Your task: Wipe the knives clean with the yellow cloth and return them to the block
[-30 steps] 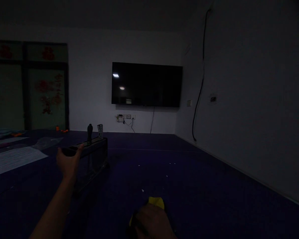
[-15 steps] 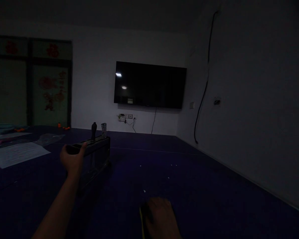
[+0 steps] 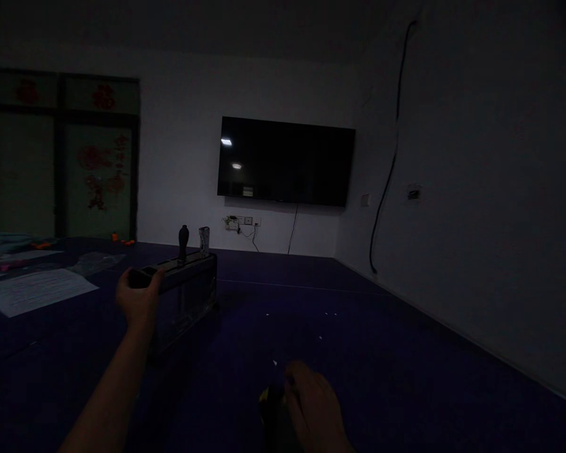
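In the head view, my left hand (image 3: 139, 299) is closed round the near end of a dark, long box-shaped case (image 3: 186, 299) standing on the blue-purple surface. Its thumb and fingers lie over the top edge. A black tool handle (image 3: 183, 242) and a short mottled cylinder (image 3: 204, 240) stick up from the case top. Low in the view, my right hand (image 3: 316, 406) has curled fingers against a black-and-yellow object (image 3: 270, 412). Darkness and the frame edge hide most of that object, so its kind cannot be made out.
Printed paper (image 3: 40, 291) and a clear plastic bag (image 3: 97, 263) lie at the left, with small orange pieces (image 3: 122, 240) behind. Small white scraps (image 3: 274, 362) dot the dark blue surface (image 3: 382, 358). A television (image 3: 285, 162) hangs on the far wall; a black cable (image 3: 385, 189) hangs at the right.
The view has shifted slightly. The case stands a little further right and its top sits higher. My right hand has moved slightly up and right, and the black-and-yellow object beside it has turned.
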Demonstrator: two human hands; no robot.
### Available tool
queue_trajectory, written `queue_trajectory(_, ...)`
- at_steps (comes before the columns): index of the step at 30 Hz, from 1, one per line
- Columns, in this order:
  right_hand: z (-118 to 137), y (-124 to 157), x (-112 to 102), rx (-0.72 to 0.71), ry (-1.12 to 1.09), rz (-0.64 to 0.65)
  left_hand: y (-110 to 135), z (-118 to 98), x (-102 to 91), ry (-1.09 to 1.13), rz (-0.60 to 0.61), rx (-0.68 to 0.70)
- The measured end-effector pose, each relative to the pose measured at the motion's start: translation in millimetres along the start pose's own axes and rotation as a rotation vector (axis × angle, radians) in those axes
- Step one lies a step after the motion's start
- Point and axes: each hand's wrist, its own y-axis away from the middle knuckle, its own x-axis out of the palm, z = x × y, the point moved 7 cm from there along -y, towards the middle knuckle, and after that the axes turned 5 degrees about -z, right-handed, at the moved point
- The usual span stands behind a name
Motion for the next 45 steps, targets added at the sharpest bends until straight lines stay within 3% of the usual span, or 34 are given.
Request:
queue_trajectory(2, -2, -1, -4, -0.038, -0.062, -0.084, 2, -14, -2.6, 0.063, -0.064, -0.025)
queue_trajectory(5, -5, -8, -12, -0.04, -0.191, -0.136, 7, -30, 6.0, 0.257, -0.032, -0.096)
queue_trajectory(9, -16, -42, -35, 0.125, -0.449, -0.196, 23, -50, 23.8, 0.464, 0.044, -0.215)
queue_trajectory(12, -32, -79, -54, 0.356, -0.731, -0.284, 45, -68, 40.3, 0.511, 0.181, -0.271)
queue_trajectory(16, -42, -124, -68, 0.43, -1.134, -0.283, 83, -85, 59.1, 0.563, 0.384, -0.36)
queue_trajectory(20, -45, -131, -79, 0.392, -1.314, -0.256, 123, -92, 74.7, 0.597, 0.605, -0.439)
queue_trajectory(23, -48, -122, -85, 0.358, -1.434, -0.255, 142, -88, 83.3, 0.578, 0.679, -0.452)
queue_trajectory(28, -64, -115, -102, 0.342, -1.302, -0.351, 155, -80, 99.6, 0.51, 0.785, -0.297)
queue_trajectory(32, -90, -112, -118, 0.384, -1.007, -0.589, 153, -77, 102.4, 0.409, 0.826, -0.235)
queue_trajectory(35, -114, -101, -130, 0.431, -0.736, -0.798, 143, -76, 98.1, 0.367, 0.797, -0.268)
queue_trajectory(39, -151, -80, -140, 0.524, -0.538, -0.961, 127, -74, 92.6, 0.343, 0.734, -0.304)
queue_trajectory(45, -197, -43, -156, 0.637, -0.228, -1.081, 116, -73, 88.5, 0.181, 0.681, -0.242)
